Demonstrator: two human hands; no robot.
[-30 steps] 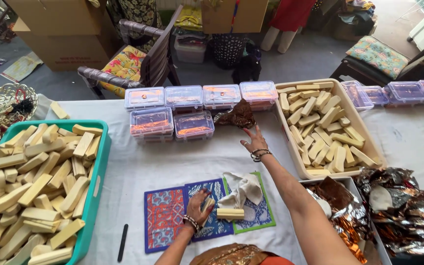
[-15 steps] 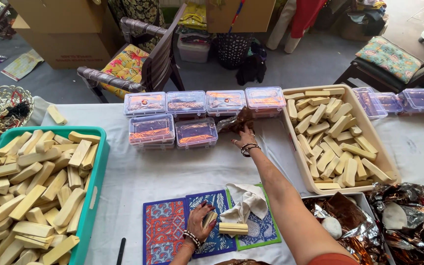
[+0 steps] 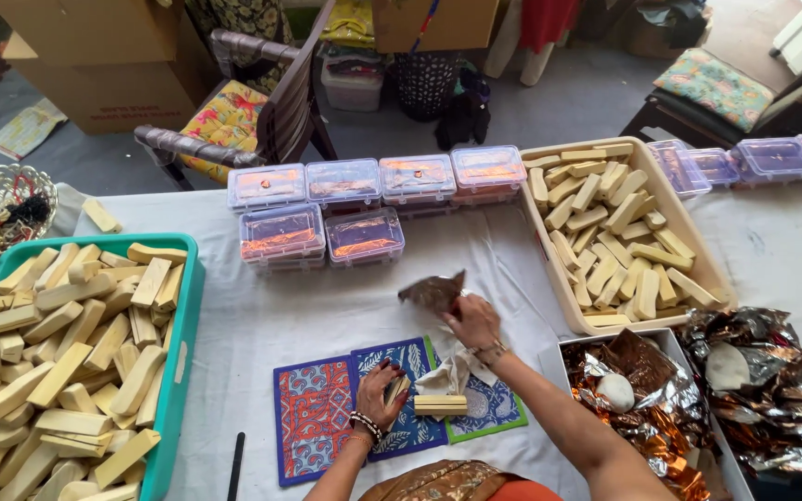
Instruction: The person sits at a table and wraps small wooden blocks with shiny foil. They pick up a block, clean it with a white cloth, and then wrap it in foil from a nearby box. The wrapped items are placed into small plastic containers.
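A brown foil wrapper (image 3: 433, 291), crinkled and lifted just above the white tablecloth (image 3: 308, 306), is hanging pinched between the fingertips of the right hand (image 3: 472, 321), near the middle of the table and in front of the lidded plastic boxes (image 3: 364, 237). The left hand (image 3: 381, 393) is resting curled on the patterned mats (image 3: 327, 413), its fingers closing around a pale bar (image 3: 398, 387), while a second bar (image 3: 440, 404) is lying just to its right beside a crumpled white cloth (image 3: 452, 371). Judging from this, keeping the sheet flat and uncreased as it is coming over the mats would be serving the wrapping best.
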